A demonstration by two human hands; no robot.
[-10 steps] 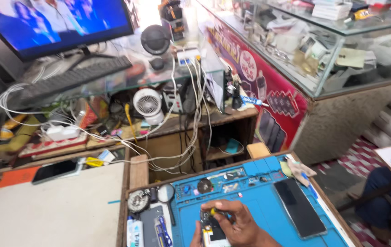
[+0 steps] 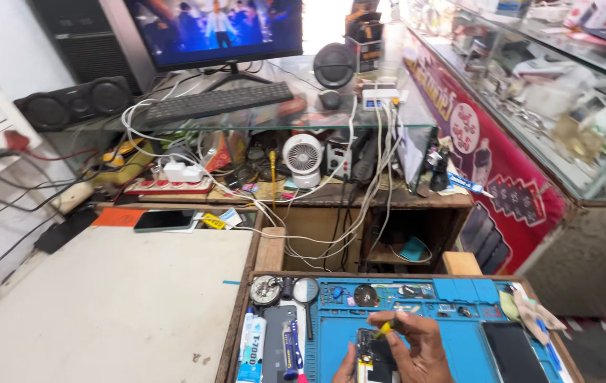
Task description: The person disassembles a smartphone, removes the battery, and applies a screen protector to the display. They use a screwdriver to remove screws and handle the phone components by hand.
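A small opened phone (image 2: 372,354) is seen at the bottom edge of the view, laid flat on the blue work mat. Its back is removed, and dark inner parts with a pale patch near the lower end are exposed; much of it is covered from the right. A thin tool with a yellow tip (image 2: 384,328) is held slanted just above the phone's upper end, its point directed down at the exposed parts.

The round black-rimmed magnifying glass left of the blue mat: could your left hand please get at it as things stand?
Probably yes: the magnifying glass lies uncovered, nothing between it and the left hand.
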